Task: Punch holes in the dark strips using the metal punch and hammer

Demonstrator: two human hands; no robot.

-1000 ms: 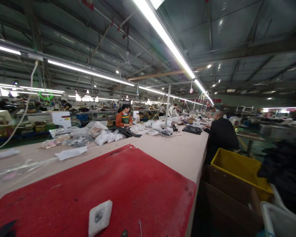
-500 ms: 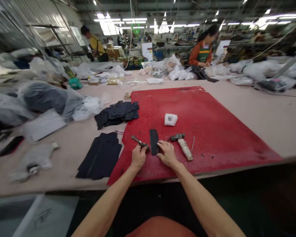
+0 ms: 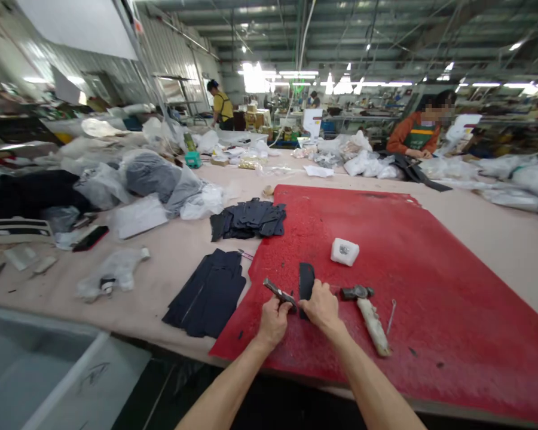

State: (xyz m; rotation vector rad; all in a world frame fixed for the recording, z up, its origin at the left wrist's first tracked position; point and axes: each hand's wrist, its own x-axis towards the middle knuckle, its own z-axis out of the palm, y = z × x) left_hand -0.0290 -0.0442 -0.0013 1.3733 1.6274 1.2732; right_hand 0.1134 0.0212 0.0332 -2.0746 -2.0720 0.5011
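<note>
A narrow dark strip [image 3: 305, 279] lies on the red sheet [image 3: 367, 221]. My left hand [image 3: 274, 319] pinches a dark metal tool [image 3: 278, 291] just left of the strip, its far end pointing up and left. My right hand [image 3: 321, 304] has its thumb and fingers on the strip's right edge and lower part; the thumb is near the strip's lower end. To the right of this hand lies a hammer [image 3: 373, 325] with a wrapped pale handle, beside a thin metal pin [image 3: 391, 316]. Beyond them sits a small white block [image 3: 345, 251] with something grey on top.
Flat dark pieces [image 3: 206, 295] and a pile of dark cut pieces [image 3: 250, 218] lie left of the red sheet, with small purple-handled scissors [image 3: 245, 255] between. Plastic-wrapped bundles [image 3: 152, 173] fill the left. One person [image 3: 419, 134] works across the table; another [image 3: 223, 107] stands farther back.
The camera view has swung left and up, so everything appears lower and farther right. Both hands keep nearly the same places beside the strip, the left one still on the metal tool.
</note>
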